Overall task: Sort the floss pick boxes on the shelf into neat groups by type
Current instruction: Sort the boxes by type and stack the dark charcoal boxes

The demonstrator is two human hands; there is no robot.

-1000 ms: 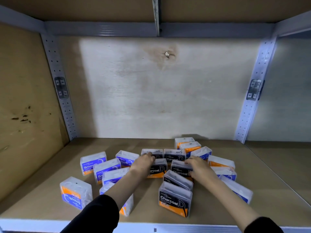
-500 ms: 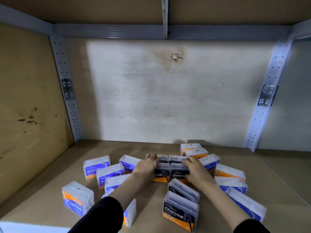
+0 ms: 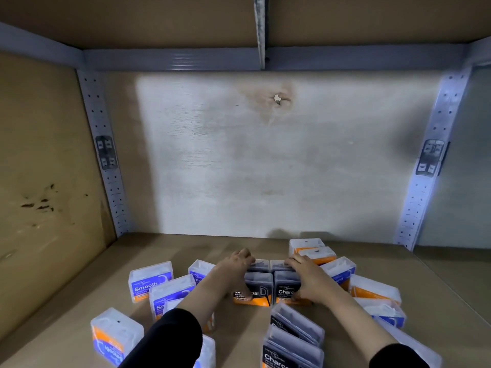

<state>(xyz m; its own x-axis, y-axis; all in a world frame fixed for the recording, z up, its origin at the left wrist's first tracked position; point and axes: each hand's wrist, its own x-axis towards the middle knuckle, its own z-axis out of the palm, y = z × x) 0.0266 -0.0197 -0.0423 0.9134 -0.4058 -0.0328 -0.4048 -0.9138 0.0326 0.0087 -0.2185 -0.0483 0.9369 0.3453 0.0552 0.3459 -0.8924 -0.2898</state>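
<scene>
While both hands have closed in on black block since a second ago, grouping advances. Blue boxes left of block, loose, untouched. Left hand curled on block's left flank, pressing inward. Black boxes mid-shelf, now tight two-by-two. Right hand spread over right flank. Orange boxes right-rear of block. Two black strays in front not yet joined.

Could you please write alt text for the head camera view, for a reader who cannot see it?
A person's left hand and right hand press on either side of a block of four dark Charcoal boxes on a brown shelf. Blue Smooth boxes stand to the left, white and orange boxes to the right, and two more Charcoal boxes nearer the camera.
</scene>
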